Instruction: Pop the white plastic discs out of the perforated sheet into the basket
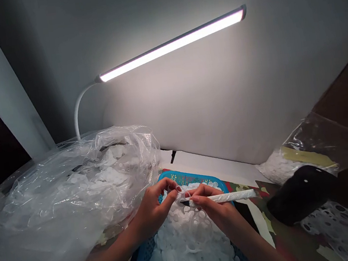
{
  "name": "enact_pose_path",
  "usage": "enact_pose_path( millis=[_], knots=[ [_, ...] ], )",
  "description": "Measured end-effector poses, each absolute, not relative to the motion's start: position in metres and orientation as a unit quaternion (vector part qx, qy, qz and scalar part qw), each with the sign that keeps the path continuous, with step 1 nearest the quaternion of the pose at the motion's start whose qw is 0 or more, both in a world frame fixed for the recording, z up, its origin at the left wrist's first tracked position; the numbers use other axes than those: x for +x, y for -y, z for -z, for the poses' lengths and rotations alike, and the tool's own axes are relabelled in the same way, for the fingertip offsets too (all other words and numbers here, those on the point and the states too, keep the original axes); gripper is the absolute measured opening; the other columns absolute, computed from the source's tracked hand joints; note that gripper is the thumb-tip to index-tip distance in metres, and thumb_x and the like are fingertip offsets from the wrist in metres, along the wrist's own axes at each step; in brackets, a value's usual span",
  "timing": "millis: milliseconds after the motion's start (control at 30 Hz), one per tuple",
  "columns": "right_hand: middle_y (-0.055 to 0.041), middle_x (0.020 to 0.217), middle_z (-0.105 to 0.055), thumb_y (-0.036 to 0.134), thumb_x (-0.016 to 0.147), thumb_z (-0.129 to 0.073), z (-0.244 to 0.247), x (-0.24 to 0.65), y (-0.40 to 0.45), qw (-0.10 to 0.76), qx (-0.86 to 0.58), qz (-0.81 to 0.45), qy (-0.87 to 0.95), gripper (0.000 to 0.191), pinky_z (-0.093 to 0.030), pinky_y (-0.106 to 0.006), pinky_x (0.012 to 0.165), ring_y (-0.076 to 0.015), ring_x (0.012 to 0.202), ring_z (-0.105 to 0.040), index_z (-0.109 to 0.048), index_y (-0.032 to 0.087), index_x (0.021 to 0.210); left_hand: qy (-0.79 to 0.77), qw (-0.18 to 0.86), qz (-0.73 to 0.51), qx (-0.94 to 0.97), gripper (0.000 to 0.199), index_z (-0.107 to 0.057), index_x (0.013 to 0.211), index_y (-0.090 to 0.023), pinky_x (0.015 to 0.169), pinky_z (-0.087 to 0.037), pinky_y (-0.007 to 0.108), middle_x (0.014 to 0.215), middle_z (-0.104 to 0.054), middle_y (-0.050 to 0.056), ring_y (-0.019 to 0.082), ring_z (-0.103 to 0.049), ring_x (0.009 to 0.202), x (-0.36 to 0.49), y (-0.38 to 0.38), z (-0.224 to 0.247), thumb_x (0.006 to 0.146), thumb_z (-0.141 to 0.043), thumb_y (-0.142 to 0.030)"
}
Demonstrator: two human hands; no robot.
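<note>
My left hand pinches a small clear-white ring-like piece between thumb and fingertips. Across from it, my right hand grips a slim white pen-shaped tool with a dark pointed tip. That tip points left, close beside the left fingertips; whether it touches the piece I cannot tell. Both hands are over a blue plastic basket with perforated sides. Heaped inside the basket are many small whitish translucent discs.
A large clear plastic bag with white scraps fills the left. On the right are a smaller bag with a yellowish strip, a black object and a sheet with round holes. A lit bar lamp hangs above.
</note>
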State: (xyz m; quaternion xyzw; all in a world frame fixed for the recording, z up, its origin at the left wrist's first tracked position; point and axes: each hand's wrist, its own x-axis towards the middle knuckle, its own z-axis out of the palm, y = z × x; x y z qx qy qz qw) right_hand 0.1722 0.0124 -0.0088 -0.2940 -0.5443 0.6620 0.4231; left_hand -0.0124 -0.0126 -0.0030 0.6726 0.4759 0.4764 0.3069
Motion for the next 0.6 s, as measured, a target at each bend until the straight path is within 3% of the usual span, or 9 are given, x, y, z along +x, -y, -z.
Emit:
enact_pose_path(
  millis=[400,600],
  knots=[
    [-0.0036,0.084,-0.07,0.038,0.076,-0.07,0.005,0.172,-0.009,0.423,-0.324,-0.627,0.568,0.022,-0.04,-0.028,0.072,-0.0187,0.083,-0.058,-0.062,0.02,0.065,-0.47,0.324,-0.52,0.635,0.014,-0.05,0.082,-0.02,0.07,-0.04,0.025,0.077,-0.054,-0.002,0.016,-0.052,0.076,-0.014,0.012,0.013,0.09,-0.04,-0.025],
    [-0.0033,0.084,-0.071,0.038,0.077,-0.07,0.006,0.172,-0.01,0.438,-0.323,-0.618,0.568,0.022,-0.041,-0.029,0.074,-0.018,0.082,-0.059,-0.061,0.02,0.067,-0.455,0.336,-0.499,0.656,0.008,-0.047,0.09,-0.02,0.075,-0.042,0.027,0.082,-0.055,0.0,0.017,-0.055,0.083,-0.013,0.013,0.007,0.087,-0.05,-0.027]
  ],
)
